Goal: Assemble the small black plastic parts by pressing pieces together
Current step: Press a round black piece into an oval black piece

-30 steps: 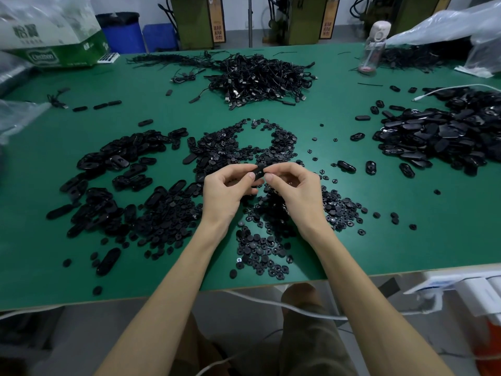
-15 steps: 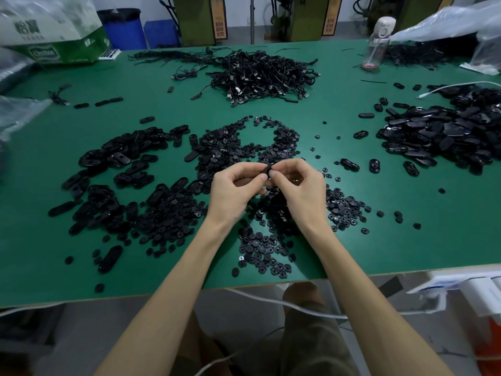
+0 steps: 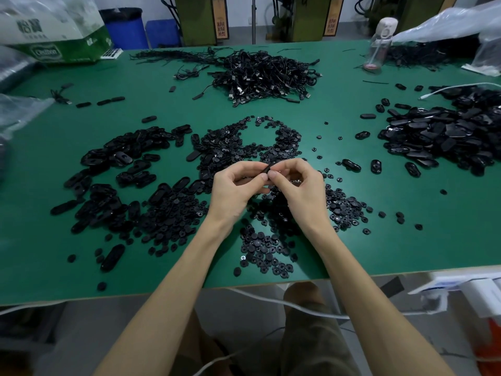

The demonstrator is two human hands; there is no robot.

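My left hand [image 3: 235, 189] and my right hand [image 3: 300, 189] meet fingertip to fingertip above the middle of the green table [image 3: 406, 240]. Between them they pinch a small black plastic part [image 3: 266, 169], mostly hidden by the fingers. Under the hands lies a spread of small round black pieces [image 3: 267, 248]. A heap of oval black shells [image 3: 113, 183] lies to the left. Another pile of oval parts [image 3: 444, 137] lies at the right.
A tangle of black cables [image 3: 265, 74] lies at the back centre. A clear bottle [image 3: 381, 44] stands at the back right beside plastic bags [image 3: 444, 25]. A carton [image 3: 54, 36] sits at the back left. A white cable [image 3: 271, 301] hangs below the table's front edge.
Both hands stay together on the small part, with only slight shifts of the fingers and a small rise toward the far side.
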